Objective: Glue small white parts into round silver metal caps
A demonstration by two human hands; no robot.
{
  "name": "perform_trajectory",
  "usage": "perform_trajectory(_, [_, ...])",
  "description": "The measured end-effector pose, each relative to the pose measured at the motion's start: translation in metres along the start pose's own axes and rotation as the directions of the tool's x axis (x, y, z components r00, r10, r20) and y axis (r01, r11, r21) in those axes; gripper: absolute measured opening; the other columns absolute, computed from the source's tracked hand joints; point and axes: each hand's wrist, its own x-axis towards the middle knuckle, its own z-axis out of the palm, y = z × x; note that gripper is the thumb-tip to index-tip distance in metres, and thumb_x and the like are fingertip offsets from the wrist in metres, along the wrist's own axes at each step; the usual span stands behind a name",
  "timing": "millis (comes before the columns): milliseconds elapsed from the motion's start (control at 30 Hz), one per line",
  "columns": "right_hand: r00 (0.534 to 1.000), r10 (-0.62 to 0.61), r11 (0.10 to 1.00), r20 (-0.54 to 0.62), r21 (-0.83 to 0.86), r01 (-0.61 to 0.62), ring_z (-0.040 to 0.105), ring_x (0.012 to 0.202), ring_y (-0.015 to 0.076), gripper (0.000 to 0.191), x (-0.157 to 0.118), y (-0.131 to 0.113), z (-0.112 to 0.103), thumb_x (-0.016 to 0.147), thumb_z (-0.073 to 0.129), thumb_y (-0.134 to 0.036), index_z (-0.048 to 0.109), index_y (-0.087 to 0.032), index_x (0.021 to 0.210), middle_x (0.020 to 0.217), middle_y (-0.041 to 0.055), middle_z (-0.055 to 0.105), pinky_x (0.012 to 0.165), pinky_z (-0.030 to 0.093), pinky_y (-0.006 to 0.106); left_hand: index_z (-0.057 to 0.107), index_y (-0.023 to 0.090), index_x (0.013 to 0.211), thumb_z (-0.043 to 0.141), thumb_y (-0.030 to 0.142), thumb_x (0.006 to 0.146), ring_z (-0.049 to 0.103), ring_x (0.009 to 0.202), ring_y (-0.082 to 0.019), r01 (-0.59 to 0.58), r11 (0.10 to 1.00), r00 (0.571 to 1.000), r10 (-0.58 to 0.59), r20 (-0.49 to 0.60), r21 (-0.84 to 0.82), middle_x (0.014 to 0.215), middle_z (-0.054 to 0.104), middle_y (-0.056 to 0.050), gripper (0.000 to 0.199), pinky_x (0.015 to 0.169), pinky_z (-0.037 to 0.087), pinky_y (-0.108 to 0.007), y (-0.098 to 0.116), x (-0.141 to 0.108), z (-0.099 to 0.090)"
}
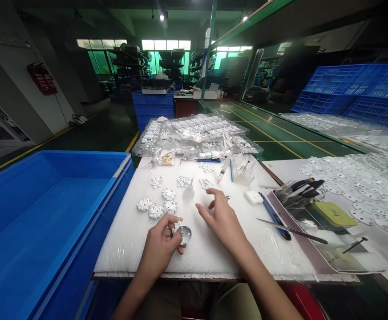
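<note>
Near the front of the foam-covered table (127, 249), my left hand (163, 240) pinches a small round part (186, 234) with a grey, cup-shaped inside and a white knobbly edge. My right hand (221, 215) hovers to its right, thumb and index finger apart, holding nothing. Just beyond its fingertips stands a small translucent dropper bottle (189, 191). Several round white scalloped parts (155, 210) lie on the foam beyond my left hand. Farther back are little piles of tiny white pieces (183, 180) and a syringe (221, 174).
A large blue bin (63, 213) borders the table on the left. To the right lie a blue utility knife (276, 217), tweezers (294, 231), a white case (253, 197) and an organizer box (309, 249). Bagged trays of white parts (194, 129) and cotton swabs (166, 158) sit at the back.
</note>
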Motion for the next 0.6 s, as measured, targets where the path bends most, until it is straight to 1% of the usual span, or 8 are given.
perform_trajectory(67, [0.994, -0.087, 0.993, 0.06, -0.069, 0.091, 0.057, 0.097, 0.0248, 0.045, 0.025, -0.004, 0.002, 0.081, 0.061, -0.035, 0.046, -0.017, 0.12, 0.116, 0.012, 0.053, 0.084, 0.044, 0.04, 0.053, 0.016, 0.098, 0.059, 0.031, 0.082, 0.06, 0.052, -0.011, 0.0, 1.0, 1.0, 0.0, 0.001, -0.03, 0.072, 0.049, 0.005, 0.023, 0.052, 0.051, -0.024, 0.001, 0.001, -0.002])
perform_trajectory(133, [0.984, -0.139, 0.988, 0.114, -0.047, 0.145, 0.054, 0.104, 0.0261, 0.036, 0.047, -0.006, 0.01, 0.077, 0.065, -0.03, 0.052, -0.017, 0.107, 0.116, 0.0113, 0.054, 0.087, 0.042, 0.039, 0.053, 0.015, 0.098, 0.061, 0.033, 0.081, 0.06, 0.052, -0.012, 0.004, 0.998, 1.0, -0.005, -0.006, -0.066, 0.075, 0.051, 0.004, 0.025, 0.049, 0.05, -0.024, 0.002, 0.003, -0.003])
perform_trajectory(200, [0.979, -0.146, 0.989, 0.141, -0.015, 0.15, 0.055, 0.097, 0.025, 0.021, 0.061, -0.005, 0.019, 0.074, 0.067, -0.028, 0.054, -0.018, 0.087, 0.1, 0.0083, 0.058, 0.083, 0.042, 0.037, 0.053, 0.015, 0.098, 0.062, 0.035, 0.081, 0.061, 0.052, -0.012, 0.012, 0.995, 1.0, -0.014, -0.016, -0.1, 0.076, 0.052, 0.003, 0.028, 0.045, 0.049, -0.023, 0.002, 0.004, -0.004])
perform_trajectory(267, [0.982, -0.134, 0.991, 0.129, 0.013, 0.134, 0.055, 0.082, 0.0218, 0.021, 0.066, -0.002, 0.026, 0.074, 0.066, -0.029, 0.048, -0.019, 0.072, 0.082, 0.0046, 0.057, 0.074, 0.043, 0.034, 0.054, 0.014, 0.098, 0.063, 0.036, 0.08, 0.061, 0.052, -0.013, 0.021, 0.992, 0.999, -0.024, -0.027, -0.121, 0.075, 0.053, 0.002, 0.03, 0.043, 0.047, -0.022, 0.003, 0.005, -0.004])
perform_trajectory(300, [0.985, -0.128, 0.992, 0.119, 0.032, 0.125, 0.054, 0.075, 0.0199, 0.023, 0.065, 0.0, 0.028, 0.075, 0.064, -0.03, 0.044, -0.02, 0.069, 0.076, 0.0028, 0.056, 0.069, 0.042, 0.032, 0.054, 0.014, 0.098, 0.064, 0.036, 0.079, 0.061, 0.052, -0.013, 0.026, 0.991, 0.999, -0.031, -0.032, -0.131, 0.074, 0.054, 0.002, 0.03, 0.043, 0.047, -0.022, 0.003, 0.005, -0.004])
perform_trajectory(400, [0.987, -0.14, 0.982, 0.082, 0.138, 0.128, 0.054, 0.067, 0.0163, 0.023, 0.054, 0.001, 0.026, 0.081, 0.059, -0.037, 0.044, -0.021, 0.076, 0.074, 0.0006, 0.058, 0.061, 0.042, 0.028, 0.055, 0.013, 0.097, 0.066, 0.036, 0.077, 0.061, 0.053, -0.013, 0.033, 0.986, 0.998, -0.041, -0.048, -0.166, 0.072, 0.055, 0.002, 0.032, 0.043, 0.048, -0.022, 0.005, 0.006, -0.004])
perform_trajectory(533, [0.986, -0.167, 0.896, -0.003, 0.418, 0.154, 0.062, 0.076, 0.0171, 0.027, 0.037, -0.008, 0.016, 0.087, 0.057, -0.045, 0.052, -0.019, 0.092, 0.084, 0.003, 0.064, 0.068, 0.046, 0.029, 0.055, 0.013, 0.095, 0.067, 0.036, 0.075, 0.06, 0.052, -0.013, 0.034, 0.985, 0.997, -0.046, -0.065, -0.171, 0.071, 0.057, 0.001, 0.032, 0.043, 0.048, -0.022, 0.009, 0.007, -0.003])
perform_trajectory(600, [0.986, -0.157, 0.85, -0.048, 0.502, 0.159, 0.063, 0.076, 0.0169, 0.027, 0.03, -0.014, 0.013, 0.088, 0.057, -0.044, 0.054, -0.019, 0.098, 0.086, 0.0035, 0.065, 0.07, 0.047, 0.03, 0.054, 0.013, 0.094, 0.067, 0.035, 0.076, 0.06, 0.051, -0.013, 0.037, 0.986, 0.996, -0.049, -0.072, -0.165, 0.073, 0.057, 0.001, 0.031, 0.043, 0.048, -0.022, 0.009, 0.006, -0.003])
